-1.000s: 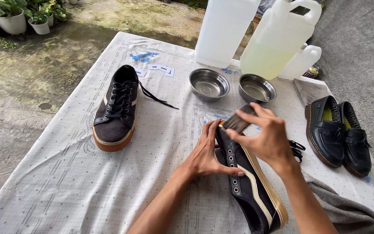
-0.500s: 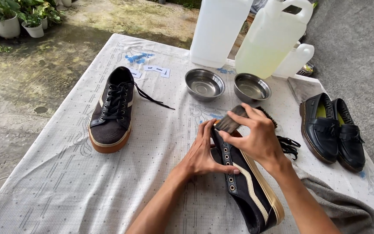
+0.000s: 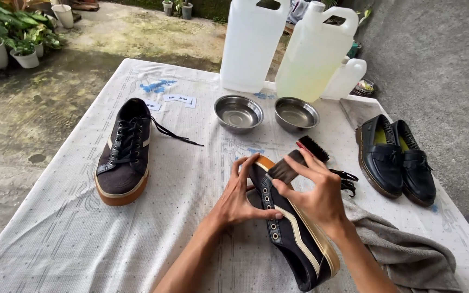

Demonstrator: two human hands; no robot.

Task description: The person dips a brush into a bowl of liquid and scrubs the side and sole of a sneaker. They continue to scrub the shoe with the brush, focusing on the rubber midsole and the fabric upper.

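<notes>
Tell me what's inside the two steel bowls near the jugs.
The left steel bowl and the right steel bowl show only shiny metal insides, with no solid contents. Whether either holds clear liquid cannot be told from this view.

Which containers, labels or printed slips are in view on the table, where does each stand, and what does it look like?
Left jug: far edge, tall, white, rectangular, with handle.
Middle jug: beside it, translucent, holding pale yellow liquid.
Small jug: behind the middle jug, white, only partly visible.
Paper slips: by the laced sneaker, small, white, with dark print.
No screens or signs.
</notes>
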